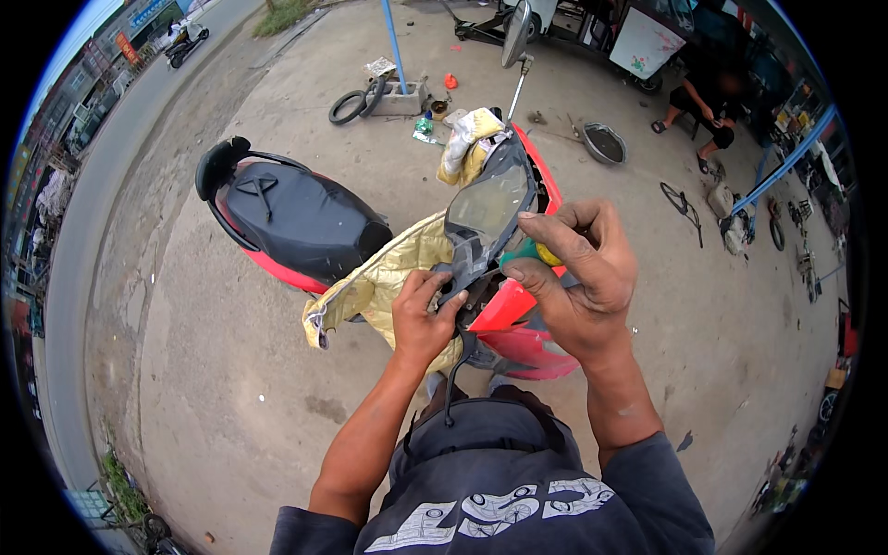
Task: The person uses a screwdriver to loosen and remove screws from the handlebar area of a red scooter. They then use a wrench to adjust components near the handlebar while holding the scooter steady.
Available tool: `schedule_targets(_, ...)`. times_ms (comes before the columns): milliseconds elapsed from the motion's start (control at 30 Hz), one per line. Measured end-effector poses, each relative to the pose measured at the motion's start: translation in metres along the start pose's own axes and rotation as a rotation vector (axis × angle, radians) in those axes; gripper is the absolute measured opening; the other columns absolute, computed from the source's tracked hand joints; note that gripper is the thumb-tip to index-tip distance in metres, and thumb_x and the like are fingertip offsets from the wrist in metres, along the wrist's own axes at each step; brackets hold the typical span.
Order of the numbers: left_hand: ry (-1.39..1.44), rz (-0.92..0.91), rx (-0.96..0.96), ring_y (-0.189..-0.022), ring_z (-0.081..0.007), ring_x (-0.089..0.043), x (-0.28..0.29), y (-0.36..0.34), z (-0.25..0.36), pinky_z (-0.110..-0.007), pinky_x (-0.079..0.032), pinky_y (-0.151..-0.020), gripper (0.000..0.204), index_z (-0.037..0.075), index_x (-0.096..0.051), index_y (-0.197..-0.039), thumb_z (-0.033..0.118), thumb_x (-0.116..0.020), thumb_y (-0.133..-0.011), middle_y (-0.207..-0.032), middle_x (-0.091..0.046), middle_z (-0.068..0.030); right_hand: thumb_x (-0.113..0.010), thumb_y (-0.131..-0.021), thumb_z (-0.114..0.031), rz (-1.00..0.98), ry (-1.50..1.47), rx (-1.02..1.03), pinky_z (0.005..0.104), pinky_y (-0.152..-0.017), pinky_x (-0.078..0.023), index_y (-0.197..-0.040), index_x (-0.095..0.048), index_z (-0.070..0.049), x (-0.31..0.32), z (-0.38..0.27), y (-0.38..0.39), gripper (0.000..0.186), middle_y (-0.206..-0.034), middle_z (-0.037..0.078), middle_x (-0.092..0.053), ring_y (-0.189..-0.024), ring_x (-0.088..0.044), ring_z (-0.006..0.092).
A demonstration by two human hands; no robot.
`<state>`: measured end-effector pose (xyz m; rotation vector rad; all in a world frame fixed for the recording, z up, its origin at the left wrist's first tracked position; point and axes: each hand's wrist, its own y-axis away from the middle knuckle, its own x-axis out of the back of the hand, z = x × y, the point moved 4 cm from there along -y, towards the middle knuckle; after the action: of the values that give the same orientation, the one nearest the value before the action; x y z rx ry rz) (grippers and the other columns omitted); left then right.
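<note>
A red and black scooter (322, 222) stands before me, its front end partly apart. My left hand (426, 314) is closed on the edge of the dark plastic instrument panel (474, 252), thumb on the near side. Above the red front cowl (502, 307), my right hand (592, 277) is raised with its fingers curled round a green and yellow screwdriver handle (549, 255). Its thumb and forefinger are slightly apart at the tips; whether something tiny sits there I cannot tell. The tool's shaft is hidden. A yellow quilted cover (393, 264) hangs between seat and panel.
A mirror (516, 35) rises from the handlebar. Beyond lie a metal basin (605, 144), loose tyres (349, 107) and a concrete block (398, 99) by a blue pole (395, 46). Another person (710, 106) sits at the far right. A road (120, 157) runs along the left.
</note>
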<state>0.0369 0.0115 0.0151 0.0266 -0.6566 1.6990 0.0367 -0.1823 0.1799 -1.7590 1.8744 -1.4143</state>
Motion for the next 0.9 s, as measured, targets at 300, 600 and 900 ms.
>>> schedule_targets(300, -0.004, -0.003, -0.002, -0.088, -0.0309, -0.068, -0.001, -0.001, 0.000, -0.036, -0.054, -0.078, 0.032, -0.004, -0.073, -0.104, 0.001, -0.083, -0.074, -0.095, -0.067, -0.0156, -0.082, -0.075, -0.001, -0.004, -0.227, -0.012, 0.0336, -0.073, -0.055, -0.120, -0.075, -0.009, -0.003, 0.003, -0.002, 0.047, -0.100, 0.016, -0.064, -0.083, -0.066, 0.0236)
schedule_targets(600, 0.003, 0.012, 0.005, -0.086, -0.0311, -0.068, 0.000, 0.000, 0.000, -0.036, -0.054, -0.077, 0.032, -0.004, -0.073, -0.104, 0.002, -0.084, -0.074, -0.094, -0.067, -0.0152, -0.073, -0.088, -0.004, -0.173, -0.172, 0.049, 0.0378, -0.084, -0.055, -0.127, -0.070, -0.004, -0.004, 0.007, 0.001, 0.038, -0.123, 0.021, -0.062, -0.103, -0.064, 0.0274)
schedule_targets(900, 0.009, 0.016, -0.022, -0.086, -0.0311, -0.069, 0.000, 0.000, -0.002, -0.036, -0.054, -0.076, 0.032, -0.004, -0.073, -0.104, 0.001, -0.083, -0.074, -0.094, -0.067, -0.0154, -0.074, -0.080, 0.002, -0.061, -0.117, 0.078, 0.0359, -0.084, -0.056, -0.131, -0.068, -0.003, -0.009, 0.005, 0.000, 0.051, -0.112, 0.020, -0.065, -0.098, -0.068, 0.0311)
